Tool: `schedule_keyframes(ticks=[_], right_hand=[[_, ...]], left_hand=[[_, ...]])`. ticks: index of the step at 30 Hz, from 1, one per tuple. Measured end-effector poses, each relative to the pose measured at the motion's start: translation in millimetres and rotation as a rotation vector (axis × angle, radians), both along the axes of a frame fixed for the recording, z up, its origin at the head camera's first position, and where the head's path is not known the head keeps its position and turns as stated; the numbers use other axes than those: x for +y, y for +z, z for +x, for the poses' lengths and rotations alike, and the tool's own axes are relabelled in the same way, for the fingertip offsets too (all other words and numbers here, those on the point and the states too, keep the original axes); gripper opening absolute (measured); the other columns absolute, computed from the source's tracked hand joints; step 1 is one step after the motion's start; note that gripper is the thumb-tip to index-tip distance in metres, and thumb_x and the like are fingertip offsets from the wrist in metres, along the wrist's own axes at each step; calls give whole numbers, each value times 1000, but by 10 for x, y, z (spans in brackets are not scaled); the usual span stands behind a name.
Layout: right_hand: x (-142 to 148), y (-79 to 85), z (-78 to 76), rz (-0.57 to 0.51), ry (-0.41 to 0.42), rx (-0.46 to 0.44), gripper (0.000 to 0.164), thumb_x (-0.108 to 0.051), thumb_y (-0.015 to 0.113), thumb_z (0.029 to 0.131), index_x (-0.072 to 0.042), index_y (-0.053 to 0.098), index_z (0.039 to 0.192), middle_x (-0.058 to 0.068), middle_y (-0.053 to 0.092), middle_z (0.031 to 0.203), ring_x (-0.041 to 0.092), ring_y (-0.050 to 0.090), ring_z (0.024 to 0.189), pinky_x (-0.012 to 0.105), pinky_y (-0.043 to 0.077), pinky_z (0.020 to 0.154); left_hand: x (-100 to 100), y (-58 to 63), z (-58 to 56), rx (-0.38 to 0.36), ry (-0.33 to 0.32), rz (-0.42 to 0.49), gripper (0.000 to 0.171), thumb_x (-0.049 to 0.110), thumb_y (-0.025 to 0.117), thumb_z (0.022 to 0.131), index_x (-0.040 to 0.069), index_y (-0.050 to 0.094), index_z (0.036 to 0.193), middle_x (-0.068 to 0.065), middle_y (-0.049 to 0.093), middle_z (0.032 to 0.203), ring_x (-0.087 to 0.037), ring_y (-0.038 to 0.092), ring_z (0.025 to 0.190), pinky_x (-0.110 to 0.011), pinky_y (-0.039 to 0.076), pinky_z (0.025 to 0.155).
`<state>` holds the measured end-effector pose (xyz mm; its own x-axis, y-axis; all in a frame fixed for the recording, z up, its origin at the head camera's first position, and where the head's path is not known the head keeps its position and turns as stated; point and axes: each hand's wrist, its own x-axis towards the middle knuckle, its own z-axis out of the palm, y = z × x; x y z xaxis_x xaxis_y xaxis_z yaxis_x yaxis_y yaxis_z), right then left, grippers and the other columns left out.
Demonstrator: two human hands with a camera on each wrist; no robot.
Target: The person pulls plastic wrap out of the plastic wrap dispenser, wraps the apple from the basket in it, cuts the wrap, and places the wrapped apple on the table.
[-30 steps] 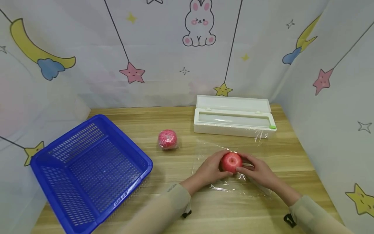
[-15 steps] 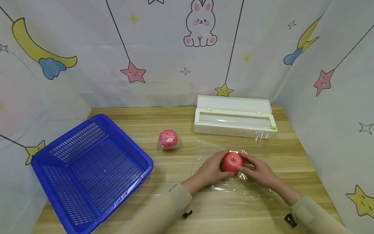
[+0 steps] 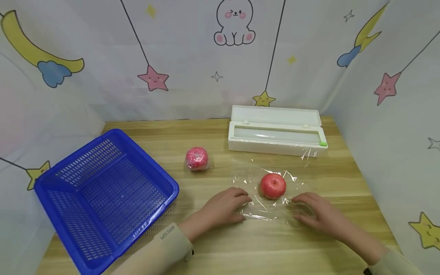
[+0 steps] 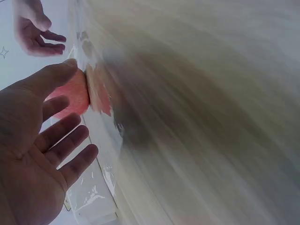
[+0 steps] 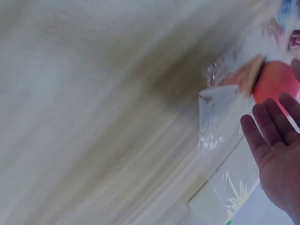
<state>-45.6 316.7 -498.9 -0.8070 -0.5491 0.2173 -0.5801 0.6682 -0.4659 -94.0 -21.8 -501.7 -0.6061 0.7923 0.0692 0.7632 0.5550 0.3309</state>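
Observation:
A red apple (image 3: 273,186) sits on a sheet of clear plastic wrap (image 3: 254,208) spread on the wooden table. To its left, my left hand (image 3: 224,206) hovers near the wrap's edge, fingers loosely bent and apart from the apple. My right hand (image 3: 317,214) is on the other side, also off the fruit, its fingertips close to the wrap; whether they touch it I cannot tell. In the left wrist view the palm (image 4: 33,154) faces the apple (image 4: 72,93) with fingers spread. The right wrist view shows relaxed fingers (image 5: 267,126) beside the apple (image 5: 276,84).
Behind the wrap stands a white plastic-wrap dispenser box (image 3: 276,147), lid raised, film trailing from its front. A second apple, wrapped in film (image 3: 197,158), lies left of it. A blue plastic basket (image 3: 106,198) occupies the left side. Printed white curtains surround the table.
Both hands have let go of the apple and drawn back outward and toward the front edge. The apple stays on the wrap. The head view has tilted slightly down.

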Motion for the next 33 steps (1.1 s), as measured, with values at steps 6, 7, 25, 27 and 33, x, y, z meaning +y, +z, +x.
schedule_keyframes(ticks=[6, 7, 25, 27, 33], right_hand=[[27, -73, 158, 114, 133, 173, 44, -31, 77, 74, -18, 61, 113, -8, 55, 110, 10, 52, 101, 22, 35, 90], [31, -93, 178, 125, 143, 179, 42, -31, 76, 75, -19, 61, 112, -8, 55, 109, 11, 52, 100, 23, 35, 90], [63, -297, 188, 115, 175, 268, 28, -33, 41, 101, -17, 63, 95, -5, 55, 102, 14, 53, 94, 28, 42, 83], [60, -313, 177, 108, 179, 281, 27, -32, 42, 101, -17, 63, 94, -4, 55, 102, 15, 53, 94, 29, 42, 82], [36, -349, 171, 69, 179, 328, 20, -33, 53, 94, -16, 64, 96, -5, 56, 101, 14, 54, 91, 29, 43, 79]], left_hand=[[-133, -10, 37, 153, -98, -81, 30, 36, 72, 81, 24, 61, 107, 7, 53, 112, -11, 47, 107, -26, 38, 90], [-143, -17, 39, 174, -108, -88, 27, 34, 71, 82, 24, 62, 105, 7, 53, 110, -11, 48, 104, -26, 39, 88], [-149, -134, 68, 456, -172, -202, 3, 26, 59, 92, 23, 60, 93, 8, 55, 97, -11, 50, 91, -27, 41, 75], [-145, -140, 68, 472, -172, -222, 5, 27, 57, 93, 22, 59, 92, 8, 54, 95, -12, 50, 91, -27, 40, 76], [-131, -125, 38, 434, -119, -172, 5, 20, 54, 94, 21, 57, 90, 9, 55, 93, -11, 52, 89, -27, 41, 74]])
